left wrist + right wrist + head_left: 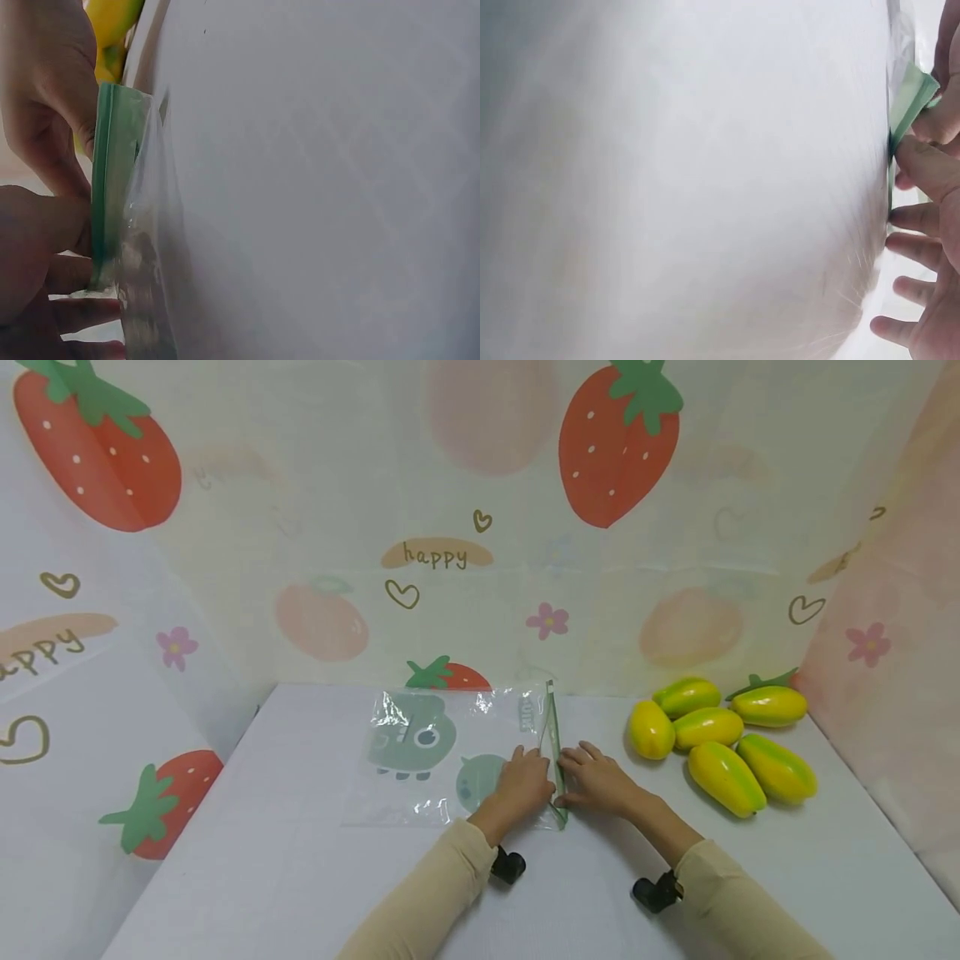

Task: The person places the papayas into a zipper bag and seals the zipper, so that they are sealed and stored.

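1. While spread flat on the white table (247, 860), left of the fruits (708, 728) and apart from them, held at the mouth: one clear plastic bag (453, 735), lying lengthwise with its green strip (107, 161) at the right-hand end.
2. Now to the left hand (522, 785): thumb and forefinger closed on the green-edged lip, pinching, with the other fingers reaching along the plastic, set apart from one another.
3. Over to the right hand (600, 785), coming at it from the opposite side: thumb and forefinger at the strip, apparently nipping a lip of it, with the remaining fingers loosely extended, spread and holding nothing. Exact grip partly hidden; cannot tell the amount of plastic between the tips.
4. Early days, by the look of it! Done: bag laid out, both hands on the mouth. Left, as a judgement: most of the opening, with only a narrow parting to see at the strip and nothing visible inside.
5. Fruit count, please: six, yellow and green, bunched at the right of the table, all outside the bag, none touched by either hand.
6. Rest of the tally: one bag, one strip, two printed cartoon animals (408, 735), one large and one small; two hands, two beige sleeves (427, 902), two black devices (510, 866), one near each wrist.
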The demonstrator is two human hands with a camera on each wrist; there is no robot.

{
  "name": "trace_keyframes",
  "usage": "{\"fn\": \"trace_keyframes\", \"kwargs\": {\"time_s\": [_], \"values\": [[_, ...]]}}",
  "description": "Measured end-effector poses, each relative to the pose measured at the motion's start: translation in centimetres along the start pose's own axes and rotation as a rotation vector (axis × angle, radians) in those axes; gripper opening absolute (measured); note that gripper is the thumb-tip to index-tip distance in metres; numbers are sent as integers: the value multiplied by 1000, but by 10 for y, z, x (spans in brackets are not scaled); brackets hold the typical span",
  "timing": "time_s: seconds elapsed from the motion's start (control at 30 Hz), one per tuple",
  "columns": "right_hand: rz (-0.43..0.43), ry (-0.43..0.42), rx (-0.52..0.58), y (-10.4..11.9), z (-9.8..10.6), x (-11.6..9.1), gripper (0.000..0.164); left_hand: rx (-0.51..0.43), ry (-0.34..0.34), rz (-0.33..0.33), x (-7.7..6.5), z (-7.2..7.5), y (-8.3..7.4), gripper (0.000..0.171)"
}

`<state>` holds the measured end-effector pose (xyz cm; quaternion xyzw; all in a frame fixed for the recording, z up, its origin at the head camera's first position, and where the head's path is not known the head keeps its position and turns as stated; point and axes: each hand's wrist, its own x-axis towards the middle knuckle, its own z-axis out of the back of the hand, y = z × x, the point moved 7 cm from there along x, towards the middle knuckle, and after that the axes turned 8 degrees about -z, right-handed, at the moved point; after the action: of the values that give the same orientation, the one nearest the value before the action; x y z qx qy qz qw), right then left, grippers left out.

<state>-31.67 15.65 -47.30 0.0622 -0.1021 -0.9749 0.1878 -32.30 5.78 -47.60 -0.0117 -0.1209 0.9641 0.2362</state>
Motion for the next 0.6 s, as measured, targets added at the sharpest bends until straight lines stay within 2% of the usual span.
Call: {"fn": "trace_keyframes", "kwargs": {"time_s": [0.17, 0.3, 0.6], "values": [[-5, -10, -12, -1, -1, 0, 66, 27, 6, -32, -2, 0, -1, 35], [-21, -9, -15, -1, -2, 0, 66, 6, 3, -37, -5, 0, 3, 38], [-32, -21, -30, -3, 0, -1, 65, 14, 56, -24, -7, -1, 7, 60]]}}
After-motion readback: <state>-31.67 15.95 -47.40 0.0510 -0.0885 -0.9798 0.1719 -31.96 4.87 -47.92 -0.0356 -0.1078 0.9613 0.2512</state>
